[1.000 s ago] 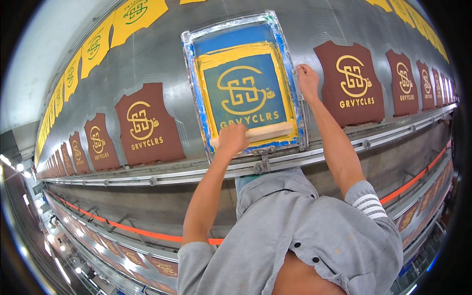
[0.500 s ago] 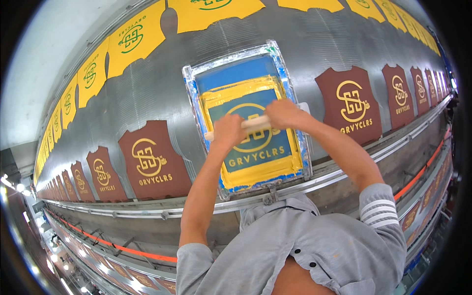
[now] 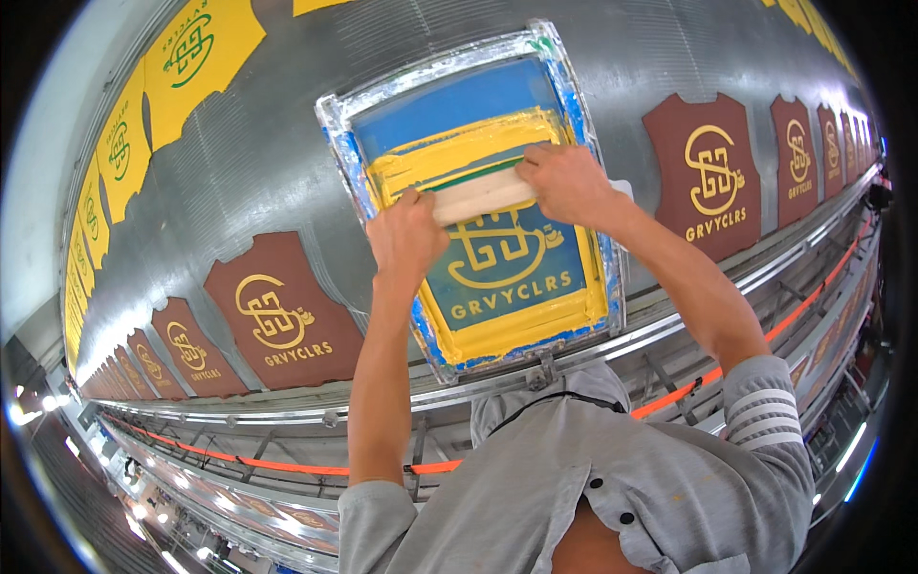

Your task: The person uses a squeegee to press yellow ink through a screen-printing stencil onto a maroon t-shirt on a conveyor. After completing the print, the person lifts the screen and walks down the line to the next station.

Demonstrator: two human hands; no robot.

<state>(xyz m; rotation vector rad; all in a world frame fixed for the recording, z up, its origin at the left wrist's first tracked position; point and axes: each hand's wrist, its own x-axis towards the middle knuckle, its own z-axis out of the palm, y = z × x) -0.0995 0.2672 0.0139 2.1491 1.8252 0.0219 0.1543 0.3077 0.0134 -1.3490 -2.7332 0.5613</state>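
Note:
My left hand [image 3: 409, 234] and my right hand [image 3: 569, 182] are both closed round the ends of a squeegee [image 3: 483, 199]. It has a pale wooden handle, and a thin green blade edge shows along its far side. The squeegee lies across the upper part of the design on a printing screen [image 3: 454, 102], touching or close to the mesh. The screen has a blue border and a silver-taped frame [image 3: 341, 143]. Yellow ink [image 3: 521, 337] is smeared thickly round the design, with a band beyond the squeegee. Whatever lies beneath the screen is hidden.
Maroon shirt pieces [image 3: 282, 311] with yellow prints line the long grey table [image 3: 287, 182] on both sides of the screen. Yellow pieces [image 3: 196, 67] with green prints lie along its far side. A metal rail [image 3: 650, 335] and an orange strip [image 3: 684, 390] run along the near edge.
Both hands have pushed the squeegee away from me, from the middle of the design to its upper part. Its green blade edge now shows. The whole view has shifted slightly.

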